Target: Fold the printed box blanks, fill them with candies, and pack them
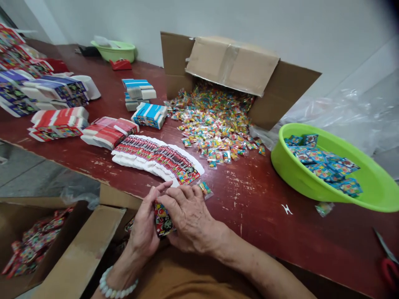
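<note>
Between my two hands, close to the table's front edge, is a small printed candy box (163, 222), red and black with colourful pictures. My left hand (144, 226) grips its left side, and my right hand (187, 218) is bent over its top and right side; the fingers hide much of it. Just beyond them a fanned row of flat candy boxes (156, 158) lies on the table. A single clear candy packet (205, 189) rests next to my right fingers. Farther back, many similar candy packets (215, 128) spill out of a tipped cardboard carton (232, 64).
Bundled flat boxes in red (60, 122), blue (149, 114) and purple (56, 91) stand on the left. A green basin (286, 174) with blue packets is at right, above scissors (388, 253). An open carton (84, 245) with filled red boxes sits below left.
</note>
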`<state>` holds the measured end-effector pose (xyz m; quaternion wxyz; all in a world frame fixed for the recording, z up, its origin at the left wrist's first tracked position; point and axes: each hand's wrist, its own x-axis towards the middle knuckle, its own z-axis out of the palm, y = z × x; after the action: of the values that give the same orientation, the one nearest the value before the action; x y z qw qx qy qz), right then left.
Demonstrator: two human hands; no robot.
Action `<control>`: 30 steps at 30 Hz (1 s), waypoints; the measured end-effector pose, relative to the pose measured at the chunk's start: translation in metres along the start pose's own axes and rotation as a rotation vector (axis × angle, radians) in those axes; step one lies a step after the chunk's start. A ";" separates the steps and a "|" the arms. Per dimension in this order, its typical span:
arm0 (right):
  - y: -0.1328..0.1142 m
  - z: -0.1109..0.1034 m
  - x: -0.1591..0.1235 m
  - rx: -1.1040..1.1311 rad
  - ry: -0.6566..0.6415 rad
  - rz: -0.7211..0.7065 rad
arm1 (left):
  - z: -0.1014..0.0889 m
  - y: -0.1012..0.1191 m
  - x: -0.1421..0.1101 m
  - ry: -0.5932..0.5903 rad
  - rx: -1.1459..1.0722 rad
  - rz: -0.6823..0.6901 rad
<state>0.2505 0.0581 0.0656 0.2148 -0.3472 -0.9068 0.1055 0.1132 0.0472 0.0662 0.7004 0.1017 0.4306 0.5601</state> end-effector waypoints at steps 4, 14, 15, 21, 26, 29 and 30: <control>-0.002 0.006 0.007 0.037 -0.033 -0.002 | -0.003 0.000 -0.001 0.042 0.013 -0.025; 0.070 -0.002 0.009 0.086 0.126 0.376 | -0.083 0.001 -0.005 0.272 0.840 0.249; 0.082 -0.004 0.010 0.011 0.134 0.484 | -0.098 0.003 -0.005 0.361 1.005 0.325; 0.108 0.013 0.013 -0.123 0.108 0.736 | -0.116 0.009 0.005 0.311 1.267 0.565; 0.112 0.014 0.016 0.309 0.341 0.865 | -0.058 0.005 0.017 0.244 1.380 0.873; 0.115 -0.004 0.012 0.645 0.398 0.835 | -0.029 0.013 0.017 0.224 1.305 0.992; 0.113 -0.012 0.010 0.726 0.377 0.787 | -0.023 0.018 0.017 0.193 1.238 0.983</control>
<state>0.3149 0.1485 0.0408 0.4231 -0.5759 -0.5605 0.4186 0.0846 0.0608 0.0548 0.1490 0.6019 0.6282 0.4700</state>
